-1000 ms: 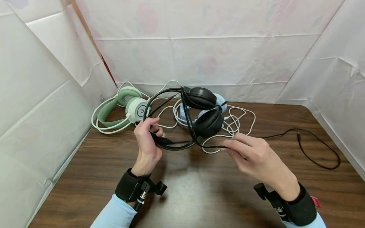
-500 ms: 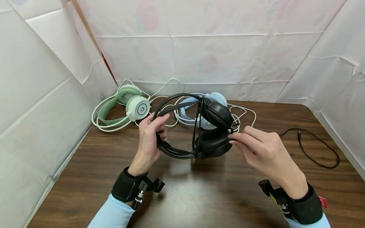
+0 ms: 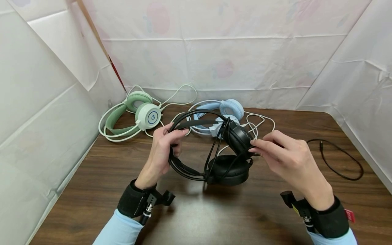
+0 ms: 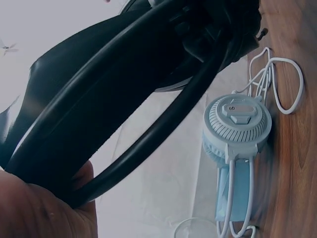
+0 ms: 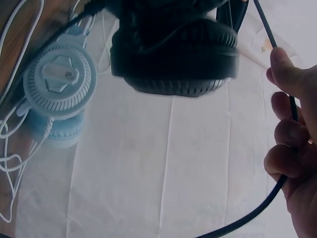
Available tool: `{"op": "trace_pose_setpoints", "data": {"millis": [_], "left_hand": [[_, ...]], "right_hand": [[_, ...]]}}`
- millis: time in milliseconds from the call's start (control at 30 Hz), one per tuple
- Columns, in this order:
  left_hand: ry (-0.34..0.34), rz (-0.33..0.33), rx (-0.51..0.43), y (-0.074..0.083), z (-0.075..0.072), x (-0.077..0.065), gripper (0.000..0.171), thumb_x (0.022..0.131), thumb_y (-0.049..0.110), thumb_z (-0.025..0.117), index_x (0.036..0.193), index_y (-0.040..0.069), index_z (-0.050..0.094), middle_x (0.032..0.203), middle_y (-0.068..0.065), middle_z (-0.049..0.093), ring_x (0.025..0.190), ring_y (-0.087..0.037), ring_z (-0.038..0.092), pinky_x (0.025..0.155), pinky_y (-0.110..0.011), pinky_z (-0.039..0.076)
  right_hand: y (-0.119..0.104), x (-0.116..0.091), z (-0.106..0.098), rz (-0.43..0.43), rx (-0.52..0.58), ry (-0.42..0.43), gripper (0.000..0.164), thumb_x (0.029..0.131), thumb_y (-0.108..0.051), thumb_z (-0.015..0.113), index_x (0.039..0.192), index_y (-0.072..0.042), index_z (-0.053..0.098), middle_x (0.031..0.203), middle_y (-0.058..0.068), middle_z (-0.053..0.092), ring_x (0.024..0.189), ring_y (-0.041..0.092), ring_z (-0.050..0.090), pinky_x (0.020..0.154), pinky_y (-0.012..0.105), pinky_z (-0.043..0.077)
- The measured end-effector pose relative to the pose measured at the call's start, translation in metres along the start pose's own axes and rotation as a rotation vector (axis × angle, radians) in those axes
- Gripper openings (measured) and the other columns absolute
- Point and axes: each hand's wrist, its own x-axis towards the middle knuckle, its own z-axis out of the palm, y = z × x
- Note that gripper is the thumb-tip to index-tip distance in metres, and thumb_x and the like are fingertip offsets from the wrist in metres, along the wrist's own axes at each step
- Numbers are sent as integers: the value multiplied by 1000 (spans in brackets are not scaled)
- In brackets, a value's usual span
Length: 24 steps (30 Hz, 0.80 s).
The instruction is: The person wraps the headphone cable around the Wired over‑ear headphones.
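My left hand (image 3: 163,148) grips the headband of black headphones (image 3: 228,170), holding them above the table with the ear cups toward the right. Black cable (image 3: 211,154) is wound around them, crossing near the ear cups. Between thumb and fingers, my right hand (image 3: 284,158) pinches the cable, close to the upper ear cup. In the right wrist view the black cable (image 5: 252,213) runs through the curled fingers of that hand. The left wrist view has the padded headband (image 4: 99,84) close up, with part of the left hand (image 4: 44,208) around it.
Green headphones (image 3: 148,115) lie at the back left. Light blue headphones (image 3: 231,109) with a tangled white cable (image 3: 260,119) lie behind the black ones. The black cable's free end (image 3: 346,177) loops on the wooden table (image 3: 214,217) at right. White sheets (image 3: 239,51) enclose the sides.
The black headphones have shifted right and lower, and their ear cups have turned. My right hand has moved slightly right and up with the cable, drawing it around the ear cups.
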Motion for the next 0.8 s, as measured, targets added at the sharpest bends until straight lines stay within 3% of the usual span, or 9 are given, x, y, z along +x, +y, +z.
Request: {"op": "trace_pose_setpoints", "data": {"millis": [300, 600, 800], "left_hand": [[-60, -47, 166, 1, -3, 0, 13, 90, 15, 65, 84, 9, 55, 56, 9, 28, 48, -9, 27, 49, -22, 24], [-154, -112, 124, -1, -1, 0, 19, 89, 12, 62, 76, 11, 48, 60, 9, 21, 48, -7, 21, 49, -21, 21], [-274, -115, 130, 0, -6, 0, 16, 91, 9, 58, 78, 10, 48, 60, 8, 20, 49, -7, 20, 49, -21, 19]], "right_hand": [[8, 0, -4, 66, -5, 98, 35, 103, -29, 62, 92, 0, 79, 77, 8, 67, 55, 10, 51, 47, 18, 36], [18, -9, 0, 154, 4, 123, 34, 104, -28, 59, 95, -3, 80, 82, 13, 67, 60, 9, 45, 55, 18, 31], [29, -13, 1, 246, 40, 172, 20, 97, -10, 62, 94, -1, 80, 85, 16, 71, 65, 5, 44, 62, 14, 28]]}}
